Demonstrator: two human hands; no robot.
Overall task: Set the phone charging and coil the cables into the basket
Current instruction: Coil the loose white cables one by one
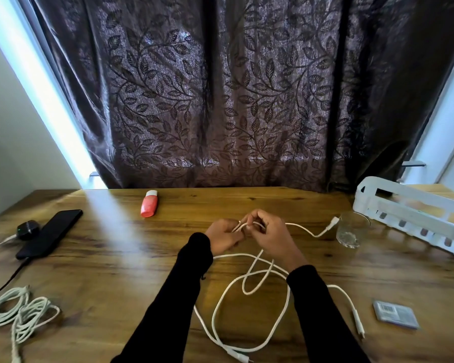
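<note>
At the middle of the wooden table my left hand (pixel 224 235) and my right hand (pixel 269 233) meet, both pinching a folded bit of a white cable (pixel 281 313). The rest of that cable lies in loose loops in front of me, one plug ending near the glass. A black phone (pixel 50 233) lies at the far left with a dark cable running from its near end. A braided white cable (pixel 19 313) lies bundled at the near left. The white plastic basket (pixel 404 205) stands at the far right.
A clear glass (pixel 351 229) stands just left of the basket. A black charger block (pixel 28 229) sits beside the phone. An orange and white tube (pixel 150 204) lies at the back. A small grey packet (pixel 395 314) rests near right. A dark curtain hangs behind the table.
</note>
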